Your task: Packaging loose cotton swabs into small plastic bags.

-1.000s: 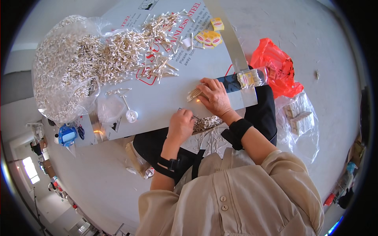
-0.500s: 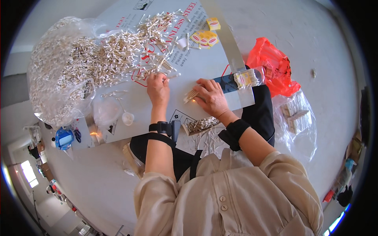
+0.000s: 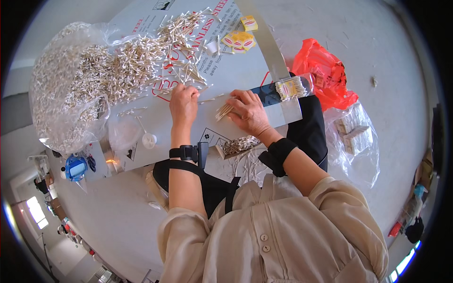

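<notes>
My left hand point(image 3: 183, 109) is closed at the near edge of a loose heap of cotton swabs point(image 3: 137, 59). A single cotton swab point(image 3: 211, 99) sticks out from its fingertips toward the right. My right hand point(image 3: 248, 112) is wrapped round a small bundle of cotton swabs point(image 3: 223, 111), their tips fanned out to the left. Beyond that hand, a clear pack of swabs with a yellow label point(image 3: 290, 88) lies on a dark strip point(image 3: 265, 95) at the sheet's right edge. Swabs also fill a small open box point(image 3: 239, 146) below the hands.
A printed metal sheet point(image 3: 188, 127) forms the work surface. Left stands a big clear bag of swabs point(image 3: 56, 89); yellow labels point(image 3: 239, 41) and a white cup point(image 3: 212, 47) lie farther back. Right are a red plastic bag point(image 3: 321, 70) and a clear bag with white packs point(image 3: 354, 134).
A single swab now shows between my hands, at the left fingertips. The right hand keeps its bundle. The whole view has shifted slightly.
</notes>
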### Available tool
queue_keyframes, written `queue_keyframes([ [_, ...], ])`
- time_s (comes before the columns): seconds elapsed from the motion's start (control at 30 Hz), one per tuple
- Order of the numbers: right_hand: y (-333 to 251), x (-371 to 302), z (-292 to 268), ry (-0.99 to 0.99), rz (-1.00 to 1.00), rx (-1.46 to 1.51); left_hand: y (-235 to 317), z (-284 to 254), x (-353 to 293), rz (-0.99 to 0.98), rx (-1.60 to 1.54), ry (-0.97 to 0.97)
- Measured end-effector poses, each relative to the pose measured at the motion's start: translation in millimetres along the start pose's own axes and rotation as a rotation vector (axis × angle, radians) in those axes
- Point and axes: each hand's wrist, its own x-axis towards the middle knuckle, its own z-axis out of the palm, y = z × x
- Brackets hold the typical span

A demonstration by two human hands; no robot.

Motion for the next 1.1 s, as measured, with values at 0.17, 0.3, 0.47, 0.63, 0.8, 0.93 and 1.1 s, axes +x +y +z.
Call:
queue_keyframes([
  [0.17,1,-1,2,0.003,0.001,0.014,0,1,-11,0.073,-0.029,0.109],
  [0.3,-4,1,0,-0.002,-0.006,0.012,-5,10,-22,0.056,0.000,0.085],
  [0.47,1,-1,2,-0.004,0.005,0.013,15,16,-11,0.081,0.021,0.113],
  [0.63,-2,0,1,0.007,-0.009,0.007,26,24,-10,0.032,-0.001,0.122],
  [0.8,3,-2,2,0.026,-0.018,-0.003,42,29,-33,0.028,-0.054,-0.058],
  [0.93,0,-1,-3,0.082,-0.001,0.059,41,41,-60,-0.002,-0.232,0.236],
  [1.1,3,3,-2,0.300,0.145,0.431,54,67,-80,-0.231,-0.647,0.493],
])
